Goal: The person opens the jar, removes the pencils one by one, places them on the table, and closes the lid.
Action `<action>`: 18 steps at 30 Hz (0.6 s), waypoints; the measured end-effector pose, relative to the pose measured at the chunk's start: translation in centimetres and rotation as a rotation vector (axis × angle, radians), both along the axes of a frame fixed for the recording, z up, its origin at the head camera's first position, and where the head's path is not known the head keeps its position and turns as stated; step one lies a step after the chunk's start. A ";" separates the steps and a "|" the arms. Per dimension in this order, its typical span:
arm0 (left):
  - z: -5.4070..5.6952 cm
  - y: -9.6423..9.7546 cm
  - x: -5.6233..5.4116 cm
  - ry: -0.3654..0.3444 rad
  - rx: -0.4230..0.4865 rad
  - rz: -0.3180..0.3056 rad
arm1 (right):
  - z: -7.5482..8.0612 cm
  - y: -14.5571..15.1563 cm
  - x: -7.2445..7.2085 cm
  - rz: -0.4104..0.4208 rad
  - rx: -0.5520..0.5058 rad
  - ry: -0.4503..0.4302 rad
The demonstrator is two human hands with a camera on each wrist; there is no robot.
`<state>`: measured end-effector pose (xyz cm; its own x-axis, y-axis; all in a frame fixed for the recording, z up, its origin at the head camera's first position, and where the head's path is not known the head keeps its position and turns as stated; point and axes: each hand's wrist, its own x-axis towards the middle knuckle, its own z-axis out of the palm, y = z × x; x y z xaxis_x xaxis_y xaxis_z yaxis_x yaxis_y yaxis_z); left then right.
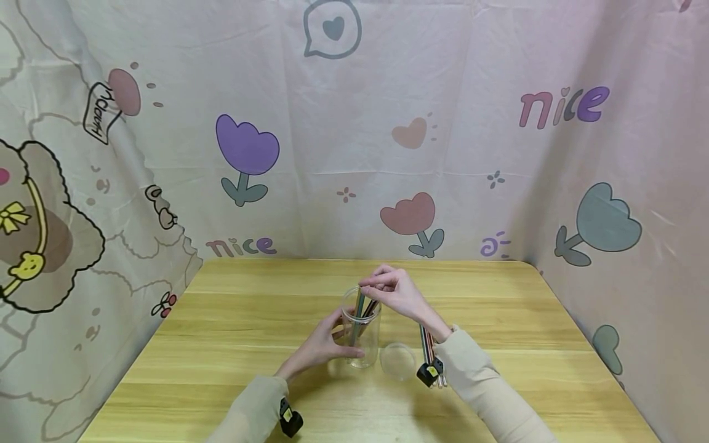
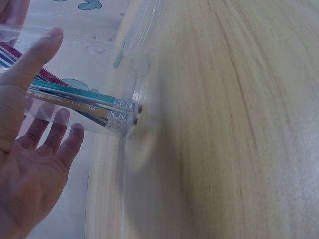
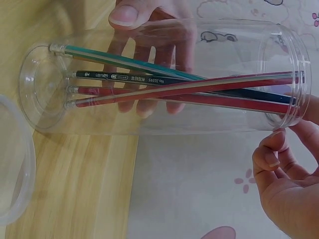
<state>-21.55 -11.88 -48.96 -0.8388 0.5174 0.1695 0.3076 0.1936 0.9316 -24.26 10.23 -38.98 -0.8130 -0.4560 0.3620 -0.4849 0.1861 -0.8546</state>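
Note:
A clear plastic jar (image 1: 372, 344) stands upright on the table with several pencils (image 3: 184, 92) leaning inside it, teal, dark green, red and yellow-orange. Their eraser ends (image 2: 130, 107) point to the jar's bottom. My left hand (image 1: 324, 341) grips the jar from the left, thumb on the near side and fingers round the far side. At the jar's mouth, my right hand (image 1: 396, 292) pinches the upper end of a pencil (image 1: 359, 303) between thumb and index finger; the exact contact is partly hidden in the right wrist view.
A round clear lid (image 1: 397, 361) lies just right of the jar. More pencils (image 1: 427, 341) lie on the wooden table (image 1: 249, 295) further right, partly covered by the right forearm and its wrist camera. A printed curtain (image 1: 332, 215) hangs behind and at the sides.

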 end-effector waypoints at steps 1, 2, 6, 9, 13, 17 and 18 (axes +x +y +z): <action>0.0 0.0 0.0 -0.001 0.000 0.000 | 0.0 0.0 0.0 0.001 -0.001 -0.001; 0.0 0.0 0.0 -0.002 0.002 0.000 | 0.0 0.0 0.0 0.001 -0.003 0.001; 0.0 0.1 0.0 -0.002 0.004 -0.002 | -0.1 0.1 0.0 0.002 -0.008 0.010; 0.0 0.1 0.0 -0.001 0.007 0.000 | -0.2 0.2 0.0 0.004 -0.010 0.022; 0.0 0.0 0.0 -0.004 0.012 0.003 | -0.1 0.2 0.1 0.011 -0.014 0.033; 0.0 0.0 0.0 -0.008 0.013 0.003 | 0.0 0.2 0.0 0.014 -0.012 0.033; 0.0 0.0 0.0 -0.007 0.014 0.002 | 0.1 0.1 0.0 0.015 -0.010 0.032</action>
